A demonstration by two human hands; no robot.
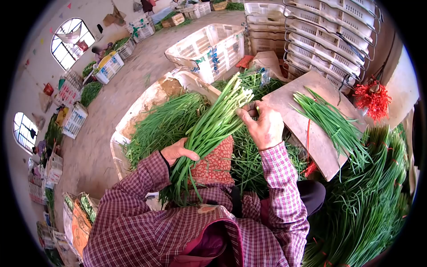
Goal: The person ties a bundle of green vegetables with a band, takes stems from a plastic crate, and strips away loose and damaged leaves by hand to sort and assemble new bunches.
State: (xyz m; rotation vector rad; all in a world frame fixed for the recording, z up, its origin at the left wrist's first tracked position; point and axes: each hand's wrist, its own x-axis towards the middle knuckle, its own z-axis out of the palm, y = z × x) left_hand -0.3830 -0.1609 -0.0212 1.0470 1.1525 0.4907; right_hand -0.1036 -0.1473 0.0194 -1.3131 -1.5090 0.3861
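My left hand (179, 152) is closed round the green leaves of a bunch of garlic chives (217, 119), thumb on top. The bunch slants up and to the right, its pale stem ends farthest from me. At those ends is my right hand (266, 126), thumb and forefinger pinched together against the stems; what is between the fingertips is too small to make out. Beneath the bunch, a red patterned cloth (218, 162) covers my lap. Loose chives (167, 116) fill a white crate (119, 139) to the left, and more loose chives (251, 158) lie below my right hand.
A board (291, 95) on the right bears a smaller chive bunch (331, 118). Tied chives (360, 200) are heaped beside it. Red ties (372, 100) hang near stacked white crates (329, 40). Another crate (207, 51) stands ahead. People work among crates along the left wall.
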